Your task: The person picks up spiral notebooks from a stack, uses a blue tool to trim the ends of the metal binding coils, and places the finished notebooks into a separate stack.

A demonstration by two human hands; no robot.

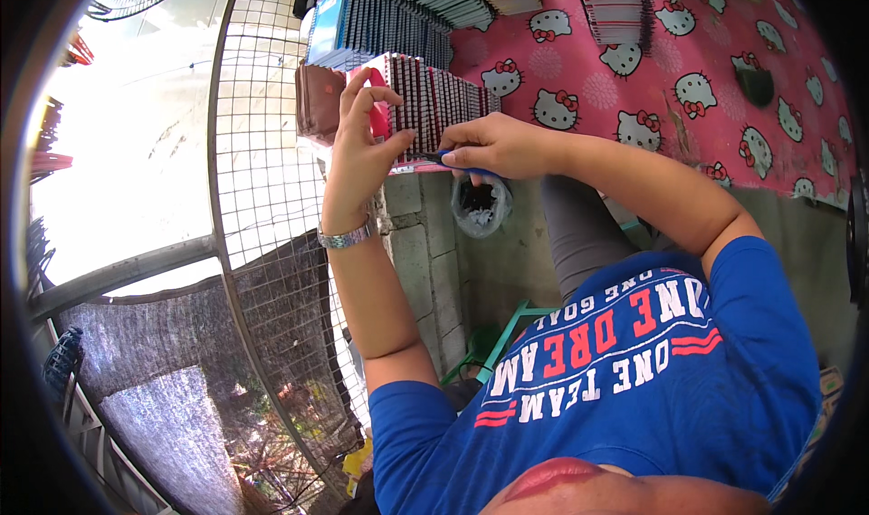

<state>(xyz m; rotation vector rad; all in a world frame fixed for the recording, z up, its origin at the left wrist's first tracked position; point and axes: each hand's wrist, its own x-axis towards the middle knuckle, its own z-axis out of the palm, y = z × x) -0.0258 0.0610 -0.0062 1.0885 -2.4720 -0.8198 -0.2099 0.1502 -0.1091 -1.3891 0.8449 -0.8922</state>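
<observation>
My right hand (502, 146) grips blue-handled pliers (446, 158), whose slim dark tip points left at the near lower corner of a row of spiral-bound notebooks (439, 99). The row stands packed with its dark coils showing. At its left end, my left hand (367, 144) has its fingers apart and curved beside a bright pink cover (378, 85). Its thumb is close to the coil ends, near the pliers' tip. Whether the thumb presses on a coil cannot be made out. A metal watch (346, 235) is on my left wrist.
Blue-covered notebooks (380, 26) are stacked behind the row, and another stack (615, 8) lies farther right on the pink patterned tablecloth (579, 71). A brown box-like item (319, 103) sits at the left edge. A clear plastic bag (481, 209) hangs below the table edge. Wire mesh (262, 117) stands left.
</observation>
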